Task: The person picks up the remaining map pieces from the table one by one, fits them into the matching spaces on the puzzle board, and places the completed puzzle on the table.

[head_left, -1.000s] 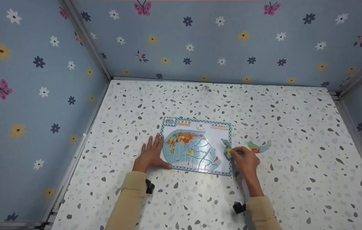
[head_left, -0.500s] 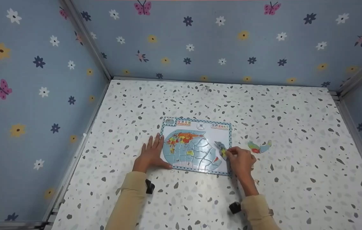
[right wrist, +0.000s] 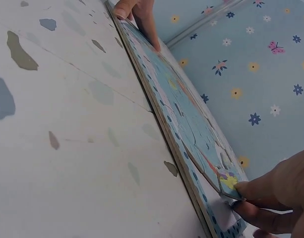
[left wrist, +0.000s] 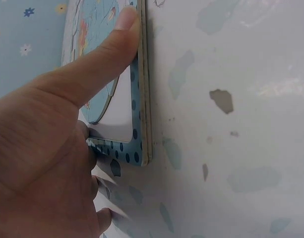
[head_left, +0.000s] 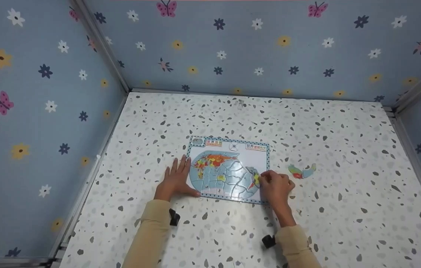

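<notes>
A world map jigsaw puzzle lies in a flat board with a blue dotted border. My left hand rests at the board's left side, fingers spread straight; in the left wrist view its thumb lies across the border. Between thumb and fingers, my right hand pinches a blue and yellow puzzle piece at the right edge of the assembled map. In the right wrist view that piece sits along the map's edge, beside a red-marked section.
Two loose puzzle pieces, one green and red and one pale blue, lie on the speckled table right of the board. Blue flowered panels enclose the table's back and sides.
My right hand has carried the puzzle piece leftward from the board's right border to the assembled map's edge. The left hand has stayed in place.
</notes>
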The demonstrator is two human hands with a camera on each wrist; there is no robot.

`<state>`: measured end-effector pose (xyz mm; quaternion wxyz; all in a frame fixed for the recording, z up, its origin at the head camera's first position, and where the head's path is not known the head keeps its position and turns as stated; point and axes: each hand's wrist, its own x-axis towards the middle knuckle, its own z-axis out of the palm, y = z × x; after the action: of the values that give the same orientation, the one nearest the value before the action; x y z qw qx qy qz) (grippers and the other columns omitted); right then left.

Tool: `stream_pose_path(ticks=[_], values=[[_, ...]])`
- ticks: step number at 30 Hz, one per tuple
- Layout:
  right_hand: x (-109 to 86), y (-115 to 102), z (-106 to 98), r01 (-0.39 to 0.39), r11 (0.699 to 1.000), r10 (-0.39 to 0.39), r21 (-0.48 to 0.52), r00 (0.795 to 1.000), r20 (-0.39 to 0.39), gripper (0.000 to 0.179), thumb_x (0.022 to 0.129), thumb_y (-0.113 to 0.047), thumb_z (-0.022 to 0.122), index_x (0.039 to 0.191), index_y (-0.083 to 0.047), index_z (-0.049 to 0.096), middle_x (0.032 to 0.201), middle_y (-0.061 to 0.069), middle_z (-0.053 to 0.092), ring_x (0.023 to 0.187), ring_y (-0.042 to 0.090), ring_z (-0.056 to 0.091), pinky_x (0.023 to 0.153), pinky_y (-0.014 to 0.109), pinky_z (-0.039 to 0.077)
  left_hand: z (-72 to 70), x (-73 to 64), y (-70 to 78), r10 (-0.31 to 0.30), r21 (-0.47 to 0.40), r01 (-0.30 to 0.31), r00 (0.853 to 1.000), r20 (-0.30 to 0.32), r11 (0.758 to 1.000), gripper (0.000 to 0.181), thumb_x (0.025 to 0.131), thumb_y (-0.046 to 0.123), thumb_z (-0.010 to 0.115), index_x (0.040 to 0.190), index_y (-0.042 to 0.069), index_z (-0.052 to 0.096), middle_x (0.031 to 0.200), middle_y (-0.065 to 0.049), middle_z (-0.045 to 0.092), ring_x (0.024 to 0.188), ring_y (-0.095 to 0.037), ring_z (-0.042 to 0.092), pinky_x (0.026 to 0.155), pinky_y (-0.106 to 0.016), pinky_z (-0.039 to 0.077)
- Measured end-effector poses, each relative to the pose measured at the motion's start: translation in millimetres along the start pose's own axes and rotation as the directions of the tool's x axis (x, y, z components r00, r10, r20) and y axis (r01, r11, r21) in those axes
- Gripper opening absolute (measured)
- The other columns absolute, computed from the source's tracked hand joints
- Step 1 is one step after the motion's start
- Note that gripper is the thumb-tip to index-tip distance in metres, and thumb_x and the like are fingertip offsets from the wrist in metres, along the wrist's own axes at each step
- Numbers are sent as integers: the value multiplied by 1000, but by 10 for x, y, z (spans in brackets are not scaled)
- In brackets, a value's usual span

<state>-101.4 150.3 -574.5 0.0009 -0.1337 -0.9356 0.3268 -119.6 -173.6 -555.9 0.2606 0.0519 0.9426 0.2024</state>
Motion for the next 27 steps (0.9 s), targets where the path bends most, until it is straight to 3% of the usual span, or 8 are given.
stream_pose_path(ticks=[13,20,27], values=[[-13,-15,37,42,999,-42,-31,999,-11,17,89,-23,67,98,-11,74,84,8,68,106,29,47,103,57,16,2,9,-4,13,-12,-13,1000,2,1000,132,63,54,84,155,11,0,161,-11,-11,147,-36,-15,118,-57,-2],[-6,-48,50,36,998,-37,-60,999,-15,19,90,-23,66,101,-10,73,93,10,70,112,31,46,105,56,16,7,8,-12,10,-12,-10,1000,0,1000,132,63,55,84,155,12,0,161,-10,-11,147,-35,-15,118,-56,-3],[-15,-47,90,83,993,-88,-81,995,-48,20,89,-22,68,103,-10,73,97,10,69,109,31,47,103,55,19,15,18,-34,13,-12,-13,1000,-4,1000,131,63,55,83,155,12,0,161,-9,-12,147,-35,-15,118,-56,-3]])
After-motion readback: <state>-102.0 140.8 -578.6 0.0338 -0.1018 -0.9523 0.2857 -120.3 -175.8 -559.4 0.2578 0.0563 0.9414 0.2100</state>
